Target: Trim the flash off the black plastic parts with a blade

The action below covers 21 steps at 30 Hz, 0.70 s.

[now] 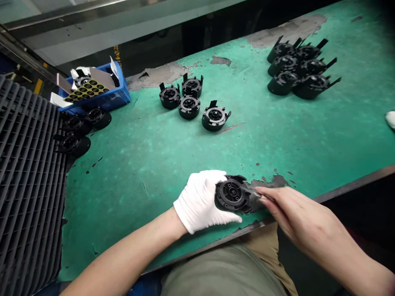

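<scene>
A black round part [233, 193] is held low over the near edge of the green table [129, 172], in the white-gloved left hand [203, 203]. Its fingers are curled round the part's side, with the thumb stretched along the near rim. A thin tool [260, 195], too blurred to name, is pinched between the closed thumb and fingers of the bare right hand [304, 218], at the part's right side. The green surface is scuffed, and worn to grey in patches. Beyond, four black cups [189, 107] are set out, with a tighter cluster [298, 70] at the far right. At the left, a blue bin [114, 98] is filled with packing and stickers [88, 91], near a grey ribbed stack [27, 176]. The far side is bordered by a metal rail [61, 20].
</scene>
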Each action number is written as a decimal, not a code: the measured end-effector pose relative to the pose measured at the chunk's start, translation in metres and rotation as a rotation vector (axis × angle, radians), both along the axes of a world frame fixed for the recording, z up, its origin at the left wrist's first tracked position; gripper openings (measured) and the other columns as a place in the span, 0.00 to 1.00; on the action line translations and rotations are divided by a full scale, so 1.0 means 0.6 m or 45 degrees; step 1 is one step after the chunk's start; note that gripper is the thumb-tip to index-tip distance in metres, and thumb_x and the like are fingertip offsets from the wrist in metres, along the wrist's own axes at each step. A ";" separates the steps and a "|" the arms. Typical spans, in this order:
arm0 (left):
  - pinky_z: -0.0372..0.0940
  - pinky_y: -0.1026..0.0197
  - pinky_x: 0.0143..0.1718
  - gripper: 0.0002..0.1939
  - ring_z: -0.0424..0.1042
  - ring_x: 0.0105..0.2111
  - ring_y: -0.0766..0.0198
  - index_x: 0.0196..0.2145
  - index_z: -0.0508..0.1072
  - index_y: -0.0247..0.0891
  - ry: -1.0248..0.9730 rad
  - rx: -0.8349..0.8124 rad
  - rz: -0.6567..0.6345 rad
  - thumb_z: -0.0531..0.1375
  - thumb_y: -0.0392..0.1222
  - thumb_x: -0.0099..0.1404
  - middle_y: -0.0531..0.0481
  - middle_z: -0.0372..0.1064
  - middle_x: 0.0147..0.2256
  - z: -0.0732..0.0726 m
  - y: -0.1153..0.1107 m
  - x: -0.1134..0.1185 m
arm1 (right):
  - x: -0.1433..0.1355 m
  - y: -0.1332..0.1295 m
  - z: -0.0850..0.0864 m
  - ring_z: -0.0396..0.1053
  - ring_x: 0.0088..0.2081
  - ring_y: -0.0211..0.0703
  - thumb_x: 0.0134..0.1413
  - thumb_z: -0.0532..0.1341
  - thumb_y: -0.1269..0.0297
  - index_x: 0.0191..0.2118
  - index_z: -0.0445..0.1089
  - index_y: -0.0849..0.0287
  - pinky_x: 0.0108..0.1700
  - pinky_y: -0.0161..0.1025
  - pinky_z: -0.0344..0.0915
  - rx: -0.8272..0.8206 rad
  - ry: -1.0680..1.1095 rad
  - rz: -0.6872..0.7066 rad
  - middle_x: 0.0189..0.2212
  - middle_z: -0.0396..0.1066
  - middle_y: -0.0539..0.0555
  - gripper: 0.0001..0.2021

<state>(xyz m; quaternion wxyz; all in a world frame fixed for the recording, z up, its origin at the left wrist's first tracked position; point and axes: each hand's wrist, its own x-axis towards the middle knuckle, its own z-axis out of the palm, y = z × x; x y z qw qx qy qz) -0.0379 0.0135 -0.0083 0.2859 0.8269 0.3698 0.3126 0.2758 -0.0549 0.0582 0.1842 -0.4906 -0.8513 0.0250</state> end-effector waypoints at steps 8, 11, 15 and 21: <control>0.91 0.32 0.54 0.43 0.93 0.51 0.31 0.58 0.86 0.40 0.153 -0.076 0.130 0.86 0.76 0.61 0.35 0.89 0.52 0.045 -0.005 0.042 | -0.008 0.045 0.014 0.83 0.43 0.52 0.92 0.64 0.66 0.69 0.77 0.56 0.48 0.48 0.76 0.051 -0.089 0.138 0.46 0.86 0.55 0.12; 0.91 0.34 0.52 0.36 0.94 0.50 0.33 0.55 0.86 0.40 0.139 0.011 0.118 0.80 0.74 0.67 0.35 0.90 0.51 0.038 0.000 0.046 | -0.005 0.050 0.012 0.82 0.43 0.51 0.92 0.64 0.67 0.70 0.78 0.58 0.48 0.48 0.75 0.081 -0.142 0.178 0.47 0.86 0.56 0.12; 0.91 0.33 0.56 0.43 0.95 0.54 0.31 0.66 0.83 0.34 0.064 0.157 0.147 0.77 0.72 0.71 0.30 0.91 0.56 0.019 -0.002 0.040 | -0.004 0.050 0.009 0.81 0.43 0.51 0.92 0.61 0.70 0.72 0.77 0.57 0.47 0.48 0.73 0.124 -0.194 0.149 0.47 0.85 0.55 0.15; 0.91 0.35 0.58 0.41 0.95 0.55 0.32 0.65 0.83 0.37 0.060 0.043 0.143 0.79 0.68 0.66 0.33 0.92 0.56 0.024 -0.001 0.041 | 0.000 0.037 0.009 0.84 0.43 0.52 0.92 0.61 0.68 0.76 0.76 0.55 0.45 0.48 0.75 0.121 -0.154 0.059 0.46 0.85 0.55 0.18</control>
